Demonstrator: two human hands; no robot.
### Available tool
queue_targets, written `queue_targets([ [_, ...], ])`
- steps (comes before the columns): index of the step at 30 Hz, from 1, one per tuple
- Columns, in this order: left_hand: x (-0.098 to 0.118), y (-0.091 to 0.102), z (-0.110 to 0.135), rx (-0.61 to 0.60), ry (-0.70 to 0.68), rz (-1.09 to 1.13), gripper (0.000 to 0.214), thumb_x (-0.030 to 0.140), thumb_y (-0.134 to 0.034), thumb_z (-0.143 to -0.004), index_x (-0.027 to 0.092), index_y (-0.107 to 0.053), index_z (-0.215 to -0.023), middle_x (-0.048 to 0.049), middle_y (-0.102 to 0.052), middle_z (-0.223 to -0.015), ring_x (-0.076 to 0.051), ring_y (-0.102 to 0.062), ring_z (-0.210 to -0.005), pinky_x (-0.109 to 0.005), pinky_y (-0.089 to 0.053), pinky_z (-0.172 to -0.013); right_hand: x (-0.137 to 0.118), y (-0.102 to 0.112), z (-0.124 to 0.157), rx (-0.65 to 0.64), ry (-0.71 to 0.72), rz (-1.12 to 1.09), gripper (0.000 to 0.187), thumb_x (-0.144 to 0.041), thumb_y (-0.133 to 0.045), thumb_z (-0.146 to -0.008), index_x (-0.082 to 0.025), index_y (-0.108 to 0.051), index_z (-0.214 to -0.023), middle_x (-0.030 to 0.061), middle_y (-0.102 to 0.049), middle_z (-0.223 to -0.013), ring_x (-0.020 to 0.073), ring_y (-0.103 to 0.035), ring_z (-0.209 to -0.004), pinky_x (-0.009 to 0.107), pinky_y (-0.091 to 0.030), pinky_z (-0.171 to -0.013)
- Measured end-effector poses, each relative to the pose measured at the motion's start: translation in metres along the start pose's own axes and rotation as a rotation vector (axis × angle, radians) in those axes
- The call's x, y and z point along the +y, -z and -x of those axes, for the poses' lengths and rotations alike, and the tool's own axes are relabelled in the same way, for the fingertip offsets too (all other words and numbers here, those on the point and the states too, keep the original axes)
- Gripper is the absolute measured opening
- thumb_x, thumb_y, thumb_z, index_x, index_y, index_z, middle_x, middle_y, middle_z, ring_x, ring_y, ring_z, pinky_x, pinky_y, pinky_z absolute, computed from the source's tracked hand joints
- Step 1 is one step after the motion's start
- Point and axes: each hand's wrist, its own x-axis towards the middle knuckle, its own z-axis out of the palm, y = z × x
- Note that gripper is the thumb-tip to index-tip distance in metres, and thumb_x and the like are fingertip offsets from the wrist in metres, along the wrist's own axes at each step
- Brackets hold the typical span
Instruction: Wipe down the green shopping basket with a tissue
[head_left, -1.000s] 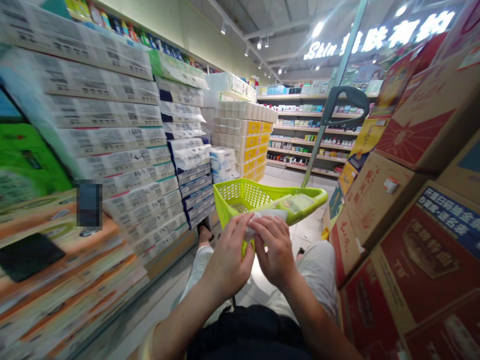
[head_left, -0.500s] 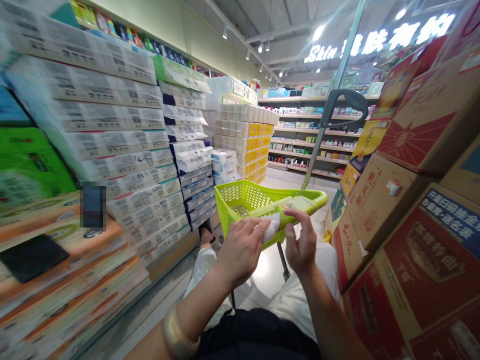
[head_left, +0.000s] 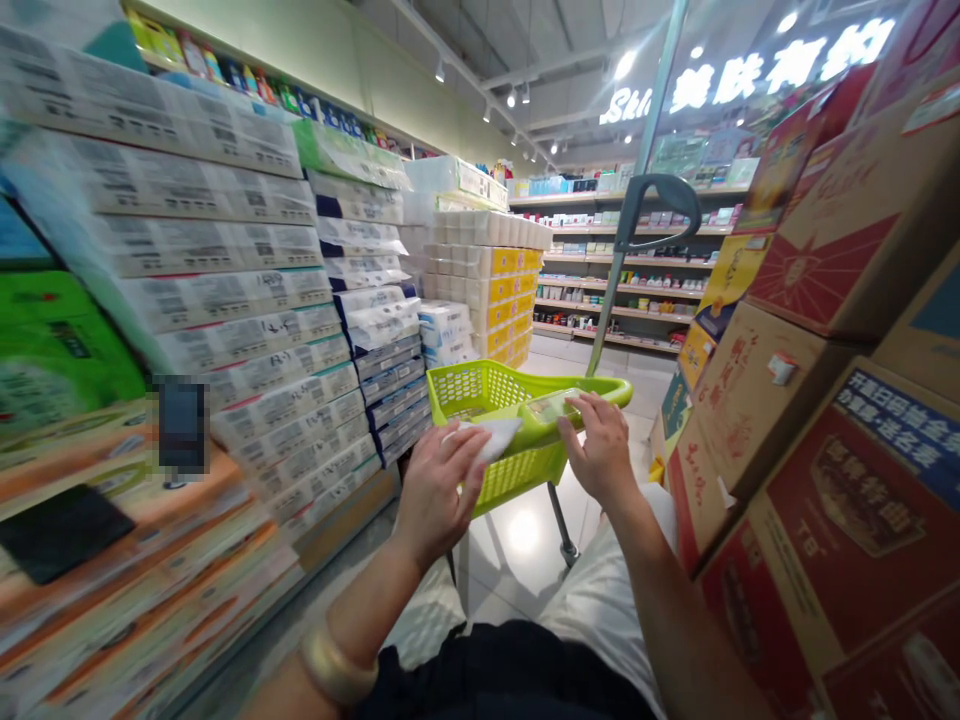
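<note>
Wipe (head_left: 501,438), white and thin, sits under the left hand (head_left: 436,490), up against the near bar (head_left: 541,433) of a bright green cart (head_left: 521,480). The left hand is closed on the wipe, with its fingers laid over the top and one end of the wipe poking out to the right. I cannot tell if it is cloth or paper. The right hand (head_left: 600,445) is at the other end of the same bar, with its fingers bent over the top, next to a clear panel (head_left: 551,405). I cannot tell if that hand grips the bar or just rests on it. The two hands are apart, with part of the bar between them. The cart is right in front of the person, and its sides are full of little holes. A gold bangle (head_left: 335,665) goes around the left arm. Behind the cart stands a tall pole (head_left: 609,320) with a dark gray loop (head_left: 679,190) on it. On the left are high piles of white packs (head_left: 247,285), and nearer are orange packs (head_left: 202,560). On the right, big boxes (head_left: 847,470) are stacked up. Far back, shelves (head_left: 652,262) hold many small things under a glowing white sign (head_left: 750,75).
</note>
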Motion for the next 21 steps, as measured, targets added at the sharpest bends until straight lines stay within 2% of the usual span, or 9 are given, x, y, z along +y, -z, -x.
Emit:
queue_targets([
  [2, 0.005, 0.001, 0.003, -0.01, -0.066, -0.006, 0.035, 0.031, -0.043, -0.093, 0.026, -0.058, -0.124, -0.0056, -0.061, -0.122, -0.024, -0.047, -0.122, -0.045, -0.032, -0.107, -0.014, -0.003, -0.002, -0.012, 0.05, -0.003, 0.035, -0.041, -0.045, -0.092, -0.022, -0.059, -0.119, 0.0099, -0.057, -0.124, 0.0268, -0.042, -0.128, 0.049, -0.023, -0.11],
  [5, 0.0, -0.002, 0.003, -0.029, -0.048, 0.095, 0.033, 0.03, -0.042, -0.094, 0.026, -0.059, -0.122, -0.006, -0.061, -0.121, -0.022, -0.05, -0.118, -0.043, -0.036, -0.105, -0.029, -0.005, -0.002, -0.058, 0.162, -0.015, 0.035, -0.038, -0.047, -0.092, -0.024, -0.056, -0.123, 0.0092, -0.05, -0.134, 0.0266, -0.036, -0.134, 0.051, -0.018, -0.112],
  [7, -0.014, -0.008, 0.001, -0.011, 0.033, 0.227, 0.033, 0.033, -0.037, -0.096, 0.023, -0.061, -0.117, -0.0073, -0.062, -0.118, -0.021, -0.052, -0.115, -0.041, -0.038, -0.104, -0.03, -0.005, -0.001, -0.074, 0.183, -0.017, 0.034, -0.037, -0.046, -0.093, -0.025, -0.055, -0.124, 0.0081, -0.049, -0.136, 0.0263, -0.036, -0.134, 0.052, -0.016, -0.112],
  [10, -0.041, -0.021, -0.005, 0.092, 0.229, 0.438, 0.043, 0.039, -0.027, -0.097, 0.017, -0.062, -0.107, -0.0102, -0.063, -0.115, -0.021, -0.057, -0.11, -0.039, -0.042, -0.102, -0.018, -0.005, 0.002, -0.019, 0.092, -0.011, 0.032, -0.037, -0.042, -0.094, -0.024, -0.058, -0.119, 0.0079, -0.054, -0.131, 0.0272, -0.039, -0.131, 0.052, -0.021, -0.11],
  [13, -0.055, -0.03, -0.009, 0.093, 0.347, 0.494, 0.044, 0.044, -0.029, -0.096, 0.016, -0.06, -0.108, -0.0106, -0.062, -0.117, -0.021, -0.056, -0.112, -0.039, -0.04, -0.104, -0.006, -0.007, 0.002, 0.029, 0.039, -0.022, 0.033, -0.039, -0.041, -0.094, -0.023, -0.059, -0.117, 0.0092, -0.056, -0.127, 0.0281, -0.042, -0.126, 0.051, -0.026, -0.107],
  [16, -0.041, -0.027, -0.007, 0.095, 0.337, 0.443, 0.043, 0.043, -0.028, -0.096, 0.018, -0.061, -0.108, -0.0089, -0.061, -0.118, -0.021, -0.054, -0.115, -0.04, -0.039, -0.105, -0.005, -0.01, 0.003, 0.038, 0.053, -0.032, 0.033, -0.04, -0.043, -0.093, -0.024, -0.058, -0.118, 0.0082, -0.055, -0.127, 0.0289, -0.04, -0.128, 0.054, -0.024, -0.109],
  [18, -0.019, -0.02, -0.003, 0.073, 0.231, 0.415, 0.042, 0.039, -0.027, -0.097, 0.018, -0.061, -0.107, -0.0083, -0.061, -0.117, -0.021, -0.052, -0.116, -0.04, -0.037, -0.106, -0.008, -0.01, 0.005, 0.05, 0.038, -0.023, 0.034, -0.04, -0.043, -0.092, -0.024, -0.058, -0.119, 0.0084, -0.055, -0.128, 0.0294, -0.037, -0.13, 0.055, -0.021, -0.11],
  [21, 0.008, -0.01, 0.002, -0.006, 0.046, 0.348, 0.035, 0.035, -0.033, -0.097, 0.021, -0.061, -0.112, -0.0072, -0.061, -0.118, -0.021, -0.048, -0.121, -0.042, -0.032, -0.109, -0.007, -0.007, 0.007, 0.062, 0.014, -0.005, 0.035, -0.039, -0.042, -0.093, -0.022, -0.058, -0.118, 0.0089, -0.057, -0.128, 0.0289, -0.039, -0.129, 0.054, -0.021, -0.11],
])
